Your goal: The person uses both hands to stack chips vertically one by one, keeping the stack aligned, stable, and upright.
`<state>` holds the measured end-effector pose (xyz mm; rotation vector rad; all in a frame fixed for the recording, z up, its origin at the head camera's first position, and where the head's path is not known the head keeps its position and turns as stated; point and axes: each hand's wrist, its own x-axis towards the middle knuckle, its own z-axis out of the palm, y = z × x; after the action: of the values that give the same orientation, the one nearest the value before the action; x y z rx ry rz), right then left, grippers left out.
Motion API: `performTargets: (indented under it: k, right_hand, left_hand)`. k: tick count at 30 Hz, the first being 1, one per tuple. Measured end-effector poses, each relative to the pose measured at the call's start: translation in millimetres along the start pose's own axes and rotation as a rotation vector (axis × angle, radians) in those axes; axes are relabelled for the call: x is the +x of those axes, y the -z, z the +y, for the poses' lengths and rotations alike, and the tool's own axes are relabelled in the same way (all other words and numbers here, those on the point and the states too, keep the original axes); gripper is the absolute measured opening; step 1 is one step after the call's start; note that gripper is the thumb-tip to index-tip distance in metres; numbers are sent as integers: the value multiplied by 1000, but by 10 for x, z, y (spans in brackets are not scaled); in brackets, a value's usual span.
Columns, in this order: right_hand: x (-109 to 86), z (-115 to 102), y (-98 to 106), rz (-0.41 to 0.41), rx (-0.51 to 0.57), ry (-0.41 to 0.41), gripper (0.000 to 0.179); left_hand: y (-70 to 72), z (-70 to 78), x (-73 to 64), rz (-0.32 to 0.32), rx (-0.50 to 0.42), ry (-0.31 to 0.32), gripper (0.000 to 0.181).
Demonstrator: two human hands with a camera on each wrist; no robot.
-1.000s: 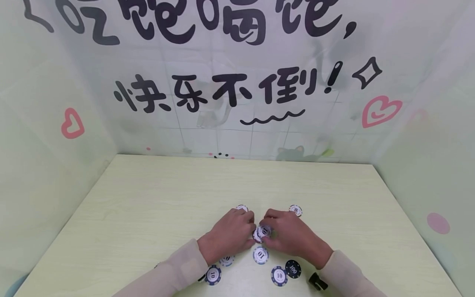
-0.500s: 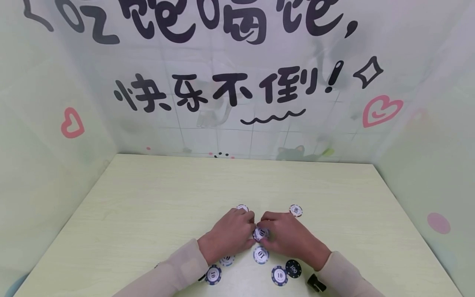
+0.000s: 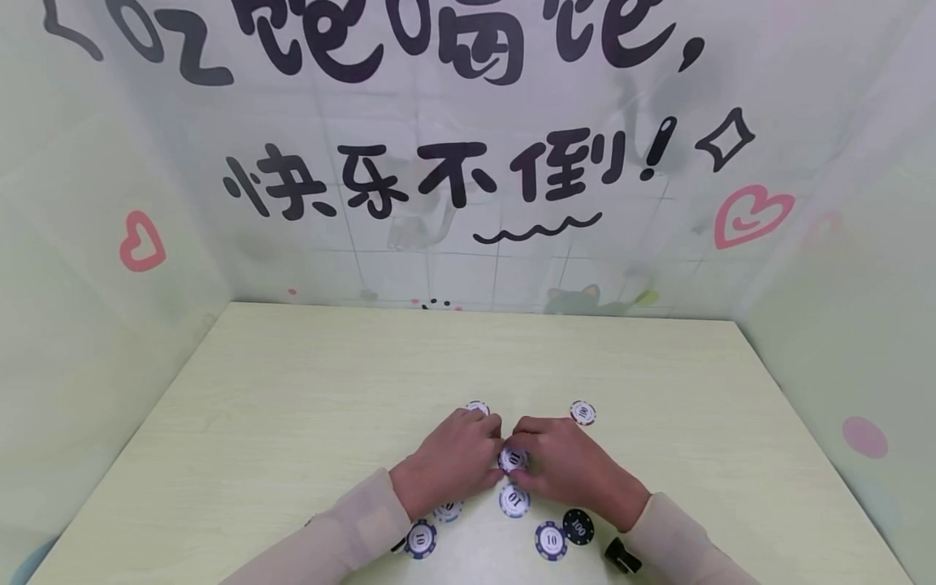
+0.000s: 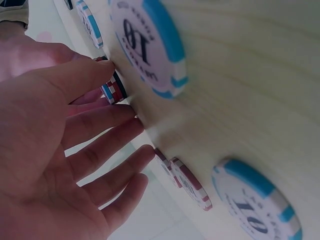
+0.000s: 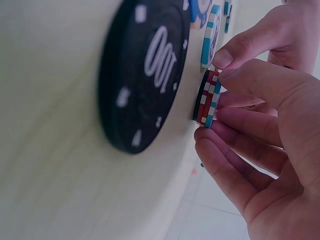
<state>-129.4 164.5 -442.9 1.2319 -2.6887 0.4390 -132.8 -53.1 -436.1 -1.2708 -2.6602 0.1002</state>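
A small stack of poker chips [image 3: 513,460] lies between the two hands, with black at the bottom, red-and-white in the middle and a blue-edged 10 chip on top in the right wrist view. My right hand [image 3: 578,463] pinches the stack's edge between thumb and fingers. From the other side, my left hand [image 3: 455,457] holds it, its thumb [image 4: 95,70] and index fingertip on either side of the stack. The other left fingers spread loosely above the table. Just nearer than the stack lies a light-blue 10 chip [image 3: 515,501].
Nearer the front lie two dark-blue 10 chips [image 3: 551,541], a black 100 chip [image 3: 578,527] and a light-blue chip [image 3: 449,511] partly hidden by the left arm. Red-edged chips [image 3: 582,413] lie beyond the hands. A small black object [image 3: 622,556] is beside the right sleeve.
The 10 chip in my right fingers, earlier offset over the stack, has shifted slightly left and down and now lines up with it. My left hand has stayed in place.
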Motion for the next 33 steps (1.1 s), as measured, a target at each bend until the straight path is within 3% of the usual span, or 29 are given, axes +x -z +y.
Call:
performTargets:
  k: [11,25,33]
  right_hand:
    - [6,15,50,24,-35,3,25]
    - [-136,245,173,52,-170,-234,21]
    - [-242,476,205,47,-165,-352,23]
  left_hand:
    - [-3,-13,5,-5,8,-8,34]
    - [13,-3,-1,-48,26,2,34]
    - [-17,1,8,-57,22,2,33]
